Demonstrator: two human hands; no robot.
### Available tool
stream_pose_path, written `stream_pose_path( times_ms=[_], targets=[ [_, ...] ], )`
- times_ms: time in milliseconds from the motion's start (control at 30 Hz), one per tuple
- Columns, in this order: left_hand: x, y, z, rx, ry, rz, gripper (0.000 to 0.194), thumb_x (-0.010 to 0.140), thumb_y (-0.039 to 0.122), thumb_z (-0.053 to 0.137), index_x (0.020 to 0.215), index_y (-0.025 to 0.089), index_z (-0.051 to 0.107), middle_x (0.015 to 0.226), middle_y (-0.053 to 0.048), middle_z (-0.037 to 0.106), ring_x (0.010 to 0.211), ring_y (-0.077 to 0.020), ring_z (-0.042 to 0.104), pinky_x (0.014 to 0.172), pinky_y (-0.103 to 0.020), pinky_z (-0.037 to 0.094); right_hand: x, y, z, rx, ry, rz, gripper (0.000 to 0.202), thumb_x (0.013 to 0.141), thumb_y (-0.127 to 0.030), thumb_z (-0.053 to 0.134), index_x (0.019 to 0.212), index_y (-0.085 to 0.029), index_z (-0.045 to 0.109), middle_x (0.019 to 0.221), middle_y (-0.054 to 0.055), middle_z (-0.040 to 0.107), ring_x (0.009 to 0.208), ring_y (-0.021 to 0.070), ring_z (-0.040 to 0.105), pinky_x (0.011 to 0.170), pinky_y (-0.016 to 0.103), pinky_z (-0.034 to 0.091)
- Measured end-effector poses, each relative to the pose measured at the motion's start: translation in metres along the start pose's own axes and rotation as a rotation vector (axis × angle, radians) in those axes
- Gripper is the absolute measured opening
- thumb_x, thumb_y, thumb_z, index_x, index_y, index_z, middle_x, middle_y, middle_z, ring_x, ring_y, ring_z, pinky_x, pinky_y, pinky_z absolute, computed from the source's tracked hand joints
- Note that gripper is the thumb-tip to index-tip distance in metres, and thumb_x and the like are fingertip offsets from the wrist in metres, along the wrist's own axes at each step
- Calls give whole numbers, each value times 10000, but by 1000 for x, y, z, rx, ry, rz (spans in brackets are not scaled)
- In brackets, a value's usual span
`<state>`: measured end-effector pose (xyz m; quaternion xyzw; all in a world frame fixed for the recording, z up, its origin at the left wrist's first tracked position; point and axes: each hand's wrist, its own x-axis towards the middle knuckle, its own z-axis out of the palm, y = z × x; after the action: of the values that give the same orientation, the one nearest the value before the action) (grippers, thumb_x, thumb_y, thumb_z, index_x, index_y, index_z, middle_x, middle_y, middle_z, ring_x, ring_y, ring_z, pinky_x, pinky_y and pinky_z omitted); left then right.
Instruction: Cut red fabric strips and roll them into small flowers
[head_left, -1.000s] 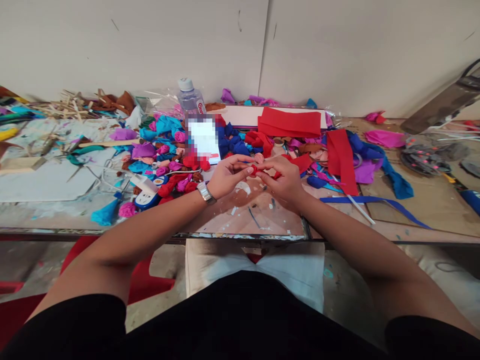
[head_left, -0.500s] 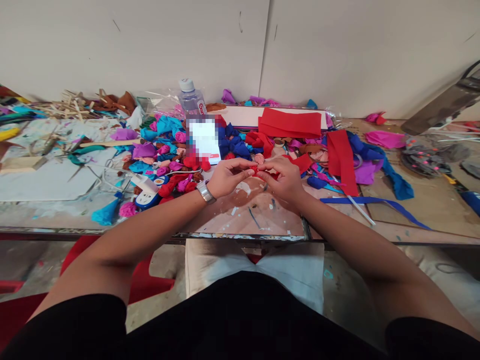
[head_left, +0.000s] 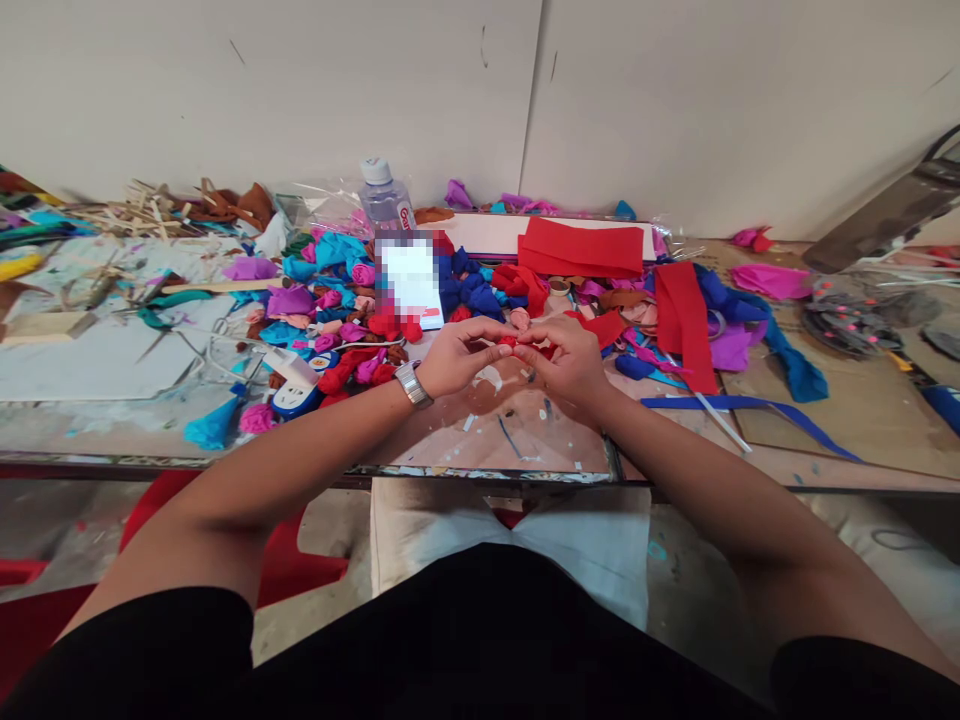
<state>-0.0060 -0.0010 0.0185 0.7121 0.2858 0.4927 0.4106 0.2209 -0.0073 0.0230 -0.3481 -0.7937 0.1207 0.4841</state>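
Observation:
Between my fingertips is a small piece of red crepe paper, partly hidden by the fingers. My left hand, with a metal watch at the wrist, pinches it from the left. From the other side my right hand is closed on the same red paper, thumb and forefinger meeting the left ones. A pale pink rolled paper flower shows just behind the fingertips. Past my right hand lie folded red crepe paper and a red strip.
Many coloured crumpled paper pieces cover the table's middle. A phone with a lit screen and a water bottle stand among them. A power strip sits left, a blue strip right. A dark bottle leans far right.
The hands stay in nearly the same place, still pinching the red paper, with only slight finger movement. The whole view shifts very slightly.

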Motion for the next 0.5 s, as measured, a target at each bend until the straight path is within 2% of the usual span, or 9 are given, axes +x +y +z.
stream_pose_path(
  times_ms=[200,400,500],
  targets=[
    [-1,0,-1,40,5,-55,400,928,505,830,1150,172,828,1093,-108,830,921,-192,769,780,-300,620,1,0,0,-3,9,-45,257,990,-526,777,971,-272,814,964,36,842,924,260,757,886,443,546],
    [0,1,-2,61,-41,37,324,959,468,805,1156,213,836,1168,-113,814,1086,-218,763,894,-334,629,0,1,0,-50,0,-31,287,997,-540,762,935,-264,810,889,40,816,880,256,728,852,435,521],
    [0,0,-1,56,-34,50,303,934,454,835,1142,234,845,1192,-110,806,1103,-218,756,842,-308,625,0,1,0,-41,0,-25,285,991,-546,768,945,-268,812,902,39,818,887,258,727,859,435,522]
  ],
)
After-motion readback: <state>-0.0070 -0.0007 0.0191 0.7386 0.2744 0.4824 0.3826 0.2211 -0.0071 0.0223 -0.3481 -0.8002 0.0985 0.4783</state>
